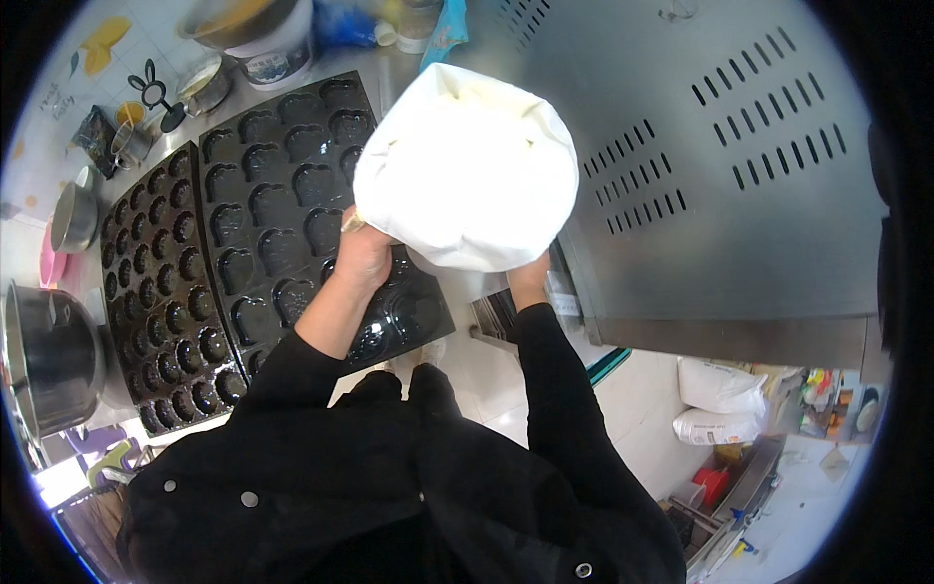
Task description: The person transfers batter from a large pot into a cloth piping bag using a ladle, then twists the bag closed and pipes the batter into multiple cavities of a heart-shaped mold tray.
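Both my hands hold up a white bag point(467, 171), its wide mouth turned towards me; glare inside hides any contents. My left hand point(370, 254) grips its lower left side. Under the lower right rim is my right hand point(530, 274), with its fingers hidden behind the bag. Below and to the left lies a dark baking mould tray point(281, 212) with shaped cavities and a glossy, wet-looking surface. Beside it rests a second dark mould tray point(164, 233) with smaller fluted round cups, also shiny. The bag covers the right part of the nearer tray.
A slotted stainless-steel housing point(730, 241) fills the right side. Along the back stand a white bucket point(273, 62), a saucepan point(206, 86) and a metal measuring cup point(131, 144). At far left are a metal bowl point(75, 217) and a large steel pot point(58, 361). White sacks point(719, 387) lie lower right.
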Demonstrator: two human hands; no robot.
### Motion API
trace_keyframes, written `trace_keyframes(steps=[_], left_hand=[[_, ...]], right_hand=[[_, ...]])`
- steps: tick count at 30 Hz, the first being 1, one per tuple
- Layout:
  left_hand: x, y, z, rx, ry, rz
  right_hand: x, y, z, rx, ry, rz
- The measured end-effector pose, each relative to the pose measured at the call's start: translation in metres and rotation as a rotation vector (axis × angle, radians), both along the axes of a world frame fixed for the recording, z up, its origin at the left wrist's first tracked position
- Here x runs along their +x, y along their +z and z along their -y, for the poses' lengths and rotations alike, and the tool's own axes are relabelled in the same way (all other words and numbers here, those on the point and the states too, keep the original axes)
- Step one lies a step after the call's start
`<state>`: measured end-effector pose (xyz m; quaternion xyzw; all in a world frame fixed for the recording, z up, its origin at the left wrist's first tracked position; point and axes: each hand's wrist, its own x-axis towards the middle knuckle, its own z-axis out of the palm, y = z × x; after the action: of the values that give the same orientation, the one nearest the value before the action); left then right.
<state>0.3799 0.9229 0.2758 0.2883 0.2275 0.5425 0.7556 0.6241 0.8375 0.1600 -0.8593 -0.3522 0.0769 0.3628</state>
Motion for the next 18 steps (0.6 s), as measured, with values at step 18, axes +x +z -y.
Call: trace_keyframes(steps=[18], left_hand=[[0.042, -0.049, 0.020, 0.060, -0.146, -0.417]], right_hand=[[-0.016, 0.190, 0.027, 0.682, 0.373, -1.269]])
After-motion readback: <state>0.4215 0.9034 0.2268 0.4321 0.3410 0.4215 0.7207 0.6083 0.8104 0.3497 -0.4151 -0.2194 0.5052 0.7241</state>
